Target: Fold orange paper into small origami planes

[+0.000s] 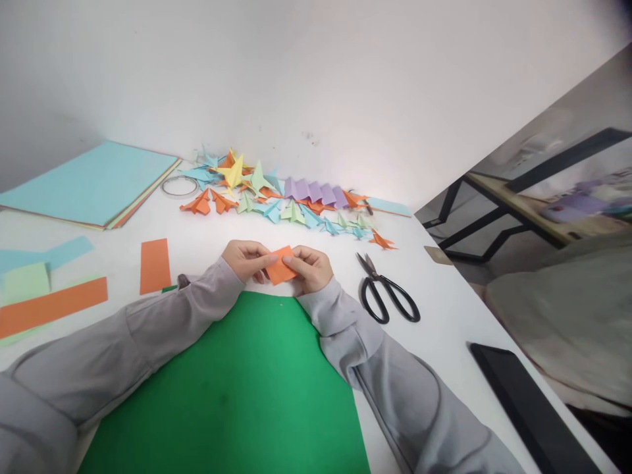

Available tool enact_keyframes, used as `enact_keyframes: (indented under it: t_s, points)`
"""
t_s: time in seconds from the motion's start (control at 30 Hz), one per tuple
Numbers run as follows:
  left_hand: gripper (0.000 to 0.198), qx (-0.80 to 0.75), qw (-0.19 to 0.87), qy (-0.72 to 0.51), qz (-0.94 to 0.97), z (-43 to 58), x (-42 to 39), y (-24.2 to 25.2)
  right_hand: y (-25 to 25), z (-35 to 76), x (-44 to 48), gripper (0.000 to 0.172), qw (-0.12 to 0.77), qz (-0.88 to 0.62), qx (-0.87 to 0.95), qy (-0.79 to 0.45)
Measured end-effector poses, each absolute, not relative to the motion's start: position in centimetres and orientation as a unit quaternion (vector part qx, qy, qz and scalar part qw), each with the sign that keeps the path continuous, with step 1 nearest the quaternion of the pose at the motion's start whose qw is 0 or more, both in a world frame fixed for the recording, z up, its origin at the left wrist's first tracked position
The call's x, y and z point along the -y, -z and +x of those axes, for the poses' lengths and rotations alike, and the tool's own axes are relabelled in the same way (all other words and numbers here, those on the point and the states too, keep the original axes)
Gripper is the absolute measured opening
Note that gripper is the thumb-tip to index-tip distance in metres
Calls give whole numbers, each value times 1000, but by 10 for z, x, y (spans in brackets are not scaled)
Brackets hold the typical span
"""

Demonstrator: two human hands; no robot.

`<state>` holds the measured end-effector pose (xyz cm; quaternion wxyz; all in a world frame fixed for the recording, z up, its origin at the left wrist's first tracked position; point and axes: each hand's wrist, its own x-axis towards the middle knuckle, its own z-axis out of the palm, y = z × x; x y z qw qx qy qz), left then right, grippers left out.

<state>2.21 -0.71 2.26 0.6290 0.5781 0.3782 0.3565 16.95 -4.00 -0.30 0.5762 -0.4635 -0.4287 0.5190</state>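
A small orange paper piece (280, 268) is held between both hands, just past the far edge of a large green sheet (232, 382). My left hand (247, 259) pinches its left side, thumb on top. On its right side my right hand (312, 267) grips it, with the thumb lying on the paper. The fingers beneath the paper are partly hidden. An orange paper rectangle (155, 266) lies left of my left hand. Black-handled scissors (388, 289) rest to the right of my right hand, blades slightly apart, pointing away.
Folded paper shapes (257, 178) and a purple pleated strip (316, 192) line the wall. Stacked coloured sheets (93, 181) and a tape roll (179, 186) are at the back left, paper strips (54, 306) at the left. A black flat object (528, 401) lies at the right edge.
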Motion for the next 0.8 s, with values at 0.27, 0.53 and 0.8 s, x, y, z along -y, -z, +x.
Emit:
enact_keyframes:
  t_s: [0.27, 0.53, 0.8]
  points:
    - [23, -332, 640, -310, 619, 23, 7, -17, 0, 168, 43, 31, 557, -474, 468, -496]
    - [29, -337, 644, -283, 626, 22, 8, -15, 1, 166, 44, 34, 564, -458, 429, -537]
    - [37, -336, 631, -295, 634, 22, 7, -14, -1, 163, 44, 44, 591, -454, 413, -523]
